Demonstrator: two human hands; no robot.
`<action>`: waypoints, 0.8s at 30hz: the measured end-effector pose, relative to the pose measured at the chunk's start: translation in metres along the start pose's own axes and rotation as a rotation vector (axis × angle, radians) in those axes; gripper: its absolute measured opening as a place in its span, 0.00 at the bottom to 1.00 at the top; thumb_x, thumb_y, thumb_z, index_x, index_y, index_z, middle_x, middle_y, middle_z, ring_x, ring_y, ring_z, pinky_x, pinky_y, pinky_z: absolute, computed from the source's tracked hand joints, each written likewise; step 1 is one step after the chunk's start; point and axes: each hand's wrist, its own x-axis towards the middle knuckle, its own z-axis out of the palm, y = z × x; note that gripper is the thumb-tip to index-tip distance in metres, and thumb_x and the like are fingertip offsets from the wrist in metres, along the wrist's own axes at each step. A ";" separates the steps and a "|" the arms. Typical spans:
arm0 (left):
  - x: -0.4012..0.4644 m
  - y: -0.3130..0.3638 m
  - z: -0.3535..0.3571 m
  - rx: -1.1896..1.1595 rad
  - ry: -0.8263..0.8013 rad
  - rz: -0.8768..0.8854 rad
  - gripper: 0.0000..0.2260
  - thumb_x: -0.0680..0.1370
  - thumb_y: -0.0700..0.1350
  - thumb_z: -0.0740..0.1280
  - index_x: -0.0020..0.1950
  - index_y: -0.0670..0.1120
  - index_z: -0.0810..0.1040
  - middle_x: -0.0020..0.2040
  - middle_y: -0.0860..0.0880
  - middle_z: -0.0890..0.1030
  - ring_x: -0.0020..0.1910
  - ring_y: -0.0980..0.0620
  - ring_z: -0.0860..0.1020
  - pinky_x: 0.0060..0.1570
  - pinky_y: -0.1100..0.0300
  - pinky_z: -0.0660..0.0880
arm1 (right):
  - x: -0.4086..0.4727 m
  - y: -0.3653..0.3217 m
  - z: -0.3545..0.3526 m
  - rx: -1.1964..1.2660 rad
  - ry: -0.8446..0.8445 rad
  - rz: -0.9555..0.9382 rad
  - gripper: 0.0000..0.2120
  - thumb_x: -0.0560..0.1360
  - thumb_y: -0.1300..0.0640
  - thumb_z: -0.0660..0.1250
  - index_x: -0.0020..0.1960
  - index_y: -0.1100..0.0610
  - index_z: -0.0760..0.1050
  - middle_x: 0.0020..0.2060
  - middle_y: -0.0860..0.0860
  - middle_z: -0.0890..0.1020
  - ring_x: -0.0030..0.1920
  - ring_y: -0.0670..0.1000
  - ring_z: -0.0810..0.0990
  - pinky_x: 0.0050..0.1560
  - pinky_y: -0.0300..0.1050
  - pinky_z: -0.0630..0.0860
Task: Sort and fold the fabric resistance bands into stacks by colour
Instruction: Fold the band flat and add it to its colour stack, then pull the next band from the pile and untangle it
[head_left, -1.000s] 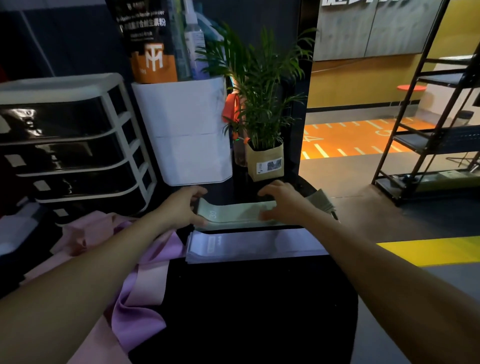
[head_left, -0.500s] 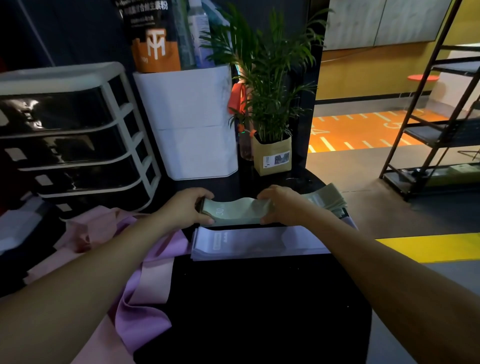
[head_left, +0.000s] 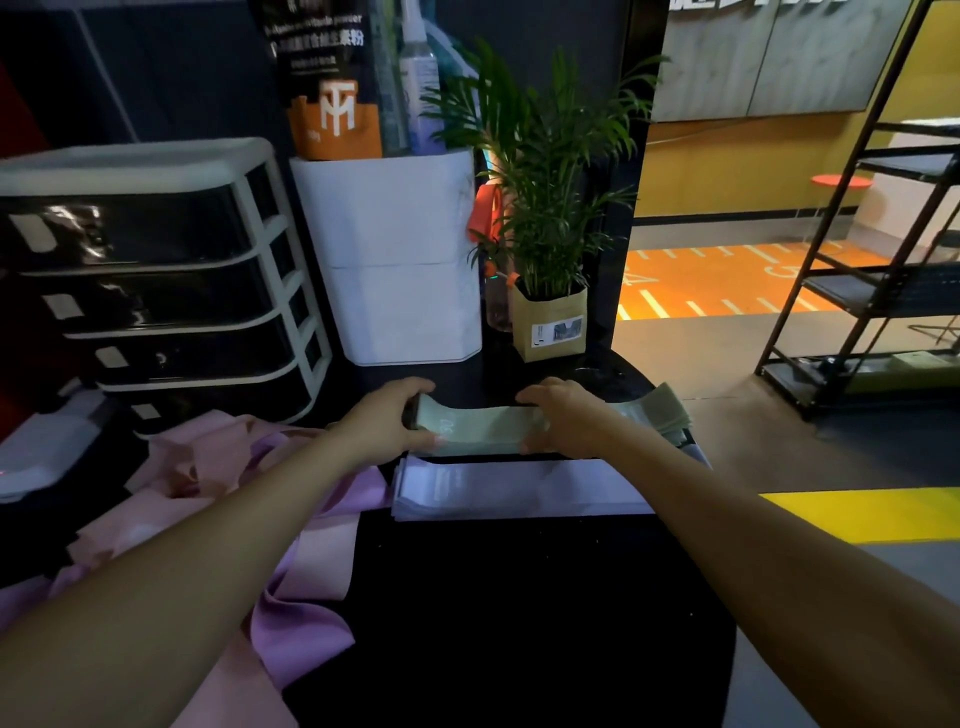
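both hands on the green stack

the left hand (head_left: 387, 423) grips the left end of the stack of green bands (head_left: 480, 428), thumb on the near edge and fingers curled over the far edge. the right hand (head_left: 563, 418) grips the same stack further right, fingers curled over its top and far side. the printed end of the top band faces up just beside the left thumb. the stack's right end (head_left: 657, 413) fans out past the right hand, near the edge of the black tabletop (head_left: 519, 623).

just in front of the green stack, toward the person, lies a flat stack of pale lavender bands (head_left: 519, 491), its long side parallel to the green one; i cannot tell whether the two stacks touch. left of it, a loose heap of pink and purple bands (head_left: 218, 499) spreads across the tabletop and spills toward the near edge.

behind the hands stand a white container (head_left: 400, 260) holding an orange-and-black packet and bottles, and a potted plant (head_left: 550, 218) in a tan paper pot. a white drawer unit (head_left: 156, 280) with dark drawers sits at the left. a black metal rack (head_left: 857, 291) stands on the floor at the right.
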 end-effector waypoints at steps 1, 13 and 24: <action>-0.002 0.003 -0.003 0.003 0.018 0.016 0.31 0.68 0.43 0.76 0.69 0.45 0.69 0.66 0.46 0.72 0.64 0.50 0.72 0.65 0.59 0.67 | 0.000 -0.005 -0.002 0.008 0.018 -0.013 0.32 0.72 0.49 0.71 0.72 0.53 0.63 0.67 0.54 0.68 0.66 0.57 0.67 0.65 0.55 0.69; -0.090 -0.003 -0.077 0.059 0.268 0.039 0.15 0.73 0.43 0.72 0.59 0.44 0.77 0.53 0.51 0.77 0.53 0.55 0.76 0.51 0.67 0.68 | -0.020 -0.120 -0.009 0.175 0.133 -0.235 0.26 0.73 0.52 0.70 0.67 0.58 0.70 0.60 0.59 0.73 0.61 0.58 0.73 0.60 0.43 0.67; -0.209 -0.074 -0.141 0.124 0.398 -0.110 0.17 0.70 0.51 0.70 0.56 0.45 0.79 0.52 0.51 0.78 0.51 0.53 0.77 0.49 0.68 0.66 | -0.034 -0.245 0.032 0.261 0.094 -0.435 0.22 0.69 0.52 0.73 0.62 0.57 0.75 0.55 0.57 0.76 0.54 0.54 0.76 0.50 0.37 0.68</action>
